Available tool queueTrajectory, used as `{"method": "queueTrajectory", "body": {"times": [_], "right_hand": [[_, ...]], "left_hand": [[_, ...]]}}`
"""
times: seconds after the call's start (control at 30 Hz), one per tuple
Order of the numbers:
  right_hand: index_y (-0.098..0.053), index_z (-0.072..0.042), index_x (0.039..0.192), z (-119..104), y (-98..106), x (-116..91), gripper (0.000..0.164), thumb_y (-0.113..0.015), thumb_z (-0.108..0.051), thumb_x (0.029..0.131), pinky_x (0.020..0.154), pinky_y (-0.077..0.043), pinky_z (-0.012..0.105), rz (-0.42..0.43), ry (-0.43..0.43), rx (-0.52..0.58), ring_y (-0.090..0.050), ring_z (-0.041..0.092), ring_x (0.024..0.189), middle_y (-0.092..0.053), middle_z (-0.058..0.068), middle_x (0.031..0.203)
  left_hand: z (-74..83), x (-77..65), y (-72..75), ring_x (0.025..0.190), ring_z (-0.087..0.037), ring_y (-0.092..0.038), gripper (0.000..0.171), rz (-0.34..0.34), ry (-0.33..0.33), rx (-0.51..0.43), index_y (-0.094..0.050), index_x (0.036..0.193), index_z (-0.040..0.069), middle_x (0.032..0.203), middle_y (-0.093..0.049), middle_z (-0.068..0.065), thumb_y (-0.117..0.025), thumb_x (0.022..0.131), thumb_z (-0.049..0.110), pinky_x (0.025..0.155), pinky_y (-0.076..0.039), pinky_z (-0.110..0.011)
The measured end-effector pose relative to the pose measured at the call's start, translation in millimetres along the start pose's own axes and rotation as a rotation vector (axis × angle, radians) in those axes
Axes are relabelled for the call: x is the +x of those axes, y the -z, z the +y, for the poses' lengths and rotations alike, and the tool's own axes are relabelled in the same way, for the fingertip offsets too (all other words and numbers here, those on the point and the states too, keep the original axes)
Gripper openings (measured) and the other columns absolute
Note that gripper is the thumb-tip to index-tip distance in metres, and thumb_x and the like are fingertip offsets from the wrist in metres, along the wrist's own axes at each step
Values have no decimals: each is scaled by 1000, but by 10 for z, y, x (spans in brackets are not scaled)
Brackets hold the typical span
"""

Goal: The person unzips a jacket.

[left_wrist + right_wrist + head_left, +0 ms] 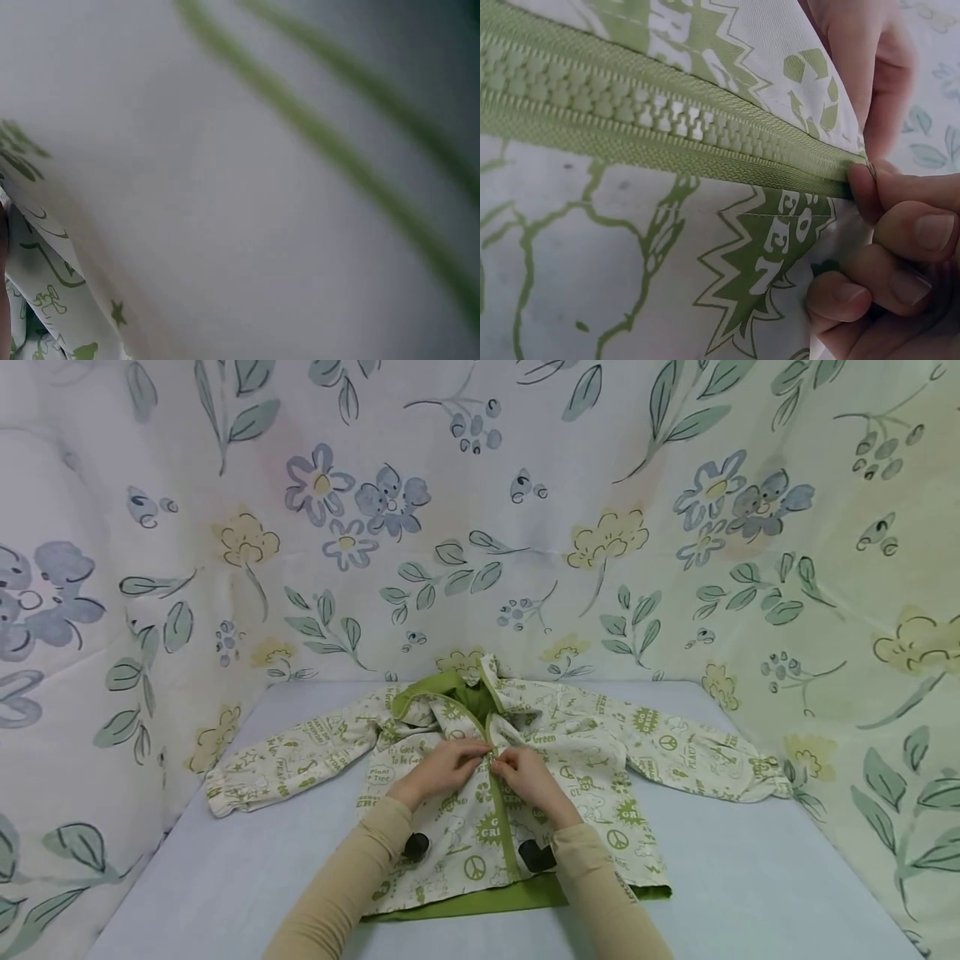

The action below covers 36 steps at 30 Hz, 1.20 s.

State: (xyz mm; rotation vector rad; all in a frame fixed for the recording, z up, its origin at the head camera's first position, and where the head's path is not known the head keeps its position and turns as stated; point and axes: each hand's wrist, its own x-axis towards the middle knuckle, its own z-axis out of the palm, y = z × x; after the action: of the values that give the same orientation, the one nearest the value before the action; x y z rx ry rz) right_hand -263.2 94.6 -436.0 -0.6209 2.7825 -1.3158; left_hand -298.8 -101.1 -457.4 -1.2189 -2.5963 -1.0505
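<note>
A white jacket (pixel 431 864) with green print and a green lining lies spread front up, sleeves out to both sides. Down its front runs a green zipper (pixel 682 120), its teeth meshed below the hands and the front parted above them. My right hand (pixel 528 777) pinches the zipper pull between thumb and forefinger; the fingertips hide most of it. Just across the zipper, my left hand (pixel 447 766) pinches the jacket's front edge beside the pull. Blurred jacket cloth (pixel 187 210) fills most of the left wrist view.
The jacket lies on a pale table (pixel 247 868). Floral cloth (pixel 465 502) hangs behind and along both sides. At the top of the jacket the green-lined hood (pixel 431 687) stands bunched. Black wrist cameras (pixel 536 856) hang close above the jacket front.
</note>
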Motion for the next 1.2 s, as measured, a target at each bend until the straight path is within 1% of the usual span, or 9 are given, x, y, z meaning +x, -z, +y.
{"method": "queueTrajectory", "body": {"times": [0.13,0.27,0.33,0.4,0.5,0.63,0.77,0.97,1.2], "right_hand": [[-68,-4,82,5,-4,-6,16,-58,-11,93,43,-31,25,1,4,8,-34,10,45,-48,-1,58],[-67,-3,83,4,11,-21,17,-57,-11,93,42,-29,25,-14,2,37,-30,11,44,-45,0,56],[-67,-3,83,-5,24,-28,17,-56,-11,94,42,-28,25,-29,-10,57,-29,11,43,-44,0,55],[-67,-4,84,-11,34,-33,17,-56,-12,94,42,-28,25,-44,-28,73,-28,11,43,-43,1,55],[-67,-2,85,-20,43,-47,17,-56,-11,94,43,-29,25,-61,-22,88,-30,11,45,-48,2,59],[-68,-3,86,4,39,-68,18,-56,-13,94,44,-29,24,-91,-11,65,-29,10,44,-46,0,57],[-68,-4,83,31,28,-88,19,-56,-14,94,44,-28,23,-120,-8,45,-27,9,43,-41,-3,53],[-66,-3,77,42,26,-114,21,-58,-13,93,43,-28,23,-131,21,38,-25,7,41,-34,-5,50],[-55,-1,63,9,37,-162,34,-58,-16,93,42,-26,24,-184,-20,41,-23,9,40,-29,-5,48]], "left_hand": [[-29,-11,-19,94,-9,-58,27,2,32,-44,-61,122,10,116,-60,-3,-53,96,12,79,-48,-25],[-44,-4,-15,89,-7,-59,21,-8,23,-70,-64,114,12,104,-62,2,-54,96,17,77,-49,-24],[-38,4,3,86,-7,-59,19,-24,32,-88,-64,110,13,100,-61,4,-54,96,19,75,-49,-24],[-24,13,34,85,-7,-59,17,-42,53,-111,-64,108,13,99,-61,4,-54,96,19,74,-49,-25],[-4,33,93,85,-9,-59,15,-63,72,-130,-65,105,12,98,-62,3,-55,96,17,74,-49,-25],[6,59,163,84,-12,-60,14,-71,99,-136,-65,103,10,95,-62,1,-54,96,13,72,-49,-26],[11,70,205,84,-11,-60,14,-79,139,-138,-64,104,10,94,-62,2,-53,96,13,71,-49,-25],[22,73,238,83,-11,-59,14,-91,137,-153,-64,104,8,94,-62,1,-53,96,13,70,-49,-27],[45,92,288,77,-14,-58,13,-102,142,-169,-66,100,8,89,-62,0,-54,95,11,67,-48,-29]]}}
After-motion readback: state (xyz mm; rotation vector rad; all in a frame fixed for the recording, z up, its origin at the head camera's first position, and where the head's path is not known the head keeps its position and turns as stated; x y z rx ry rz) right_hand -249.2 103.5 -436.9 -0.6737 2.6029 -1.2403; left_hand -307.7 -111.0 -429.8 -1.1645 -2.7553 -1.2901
